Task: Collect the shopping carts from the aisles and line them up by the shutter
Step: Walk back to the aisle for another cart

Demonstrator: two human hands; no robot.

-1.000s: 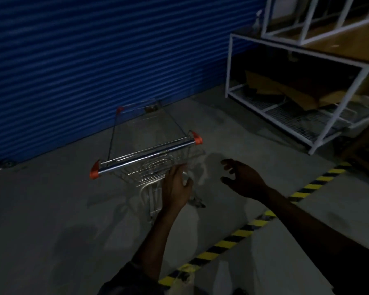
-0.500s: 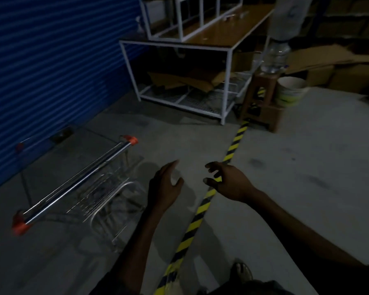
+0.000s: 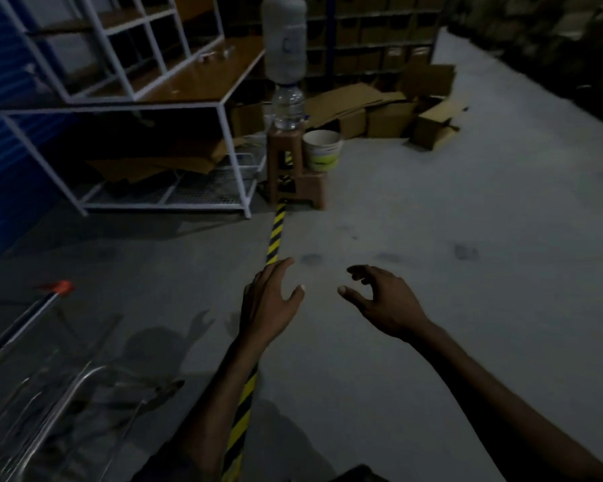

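Note:
A wire shopping cart (image 3: 32, 387) with an orange-capped handle stands at the lower left, partly cut off by the frame edge, close to the blue shutter (image 3: 0, 161) on the far left. My left hand (image 3: 270, 302) hovers in mid-frame over the floor with fingers apart, holding nothing, well to the right of the cart. My right hand (image 3: 383, 300) floats beside it, fingers curled loosely and apart, also holding nothing. Neither hand touches the cart.
A yellow-black tape line (image 3: 275, 238) runs across the concrete floor. A white metal shelf frame (image 3: 230, 147) with cardboard stands at the back left. A brown stool with a water bottle (image 3: 286, 78) and a white bucket (image 3: 322, 149) sit behind it. Cardboard boxes (image 3: 390, 116) and dark aisle racks lie farther back.
My left hand has let go of the cart. The view has swung right, away from the shutter, so the cart has slid to the lower left edge. Both hands now hang free.

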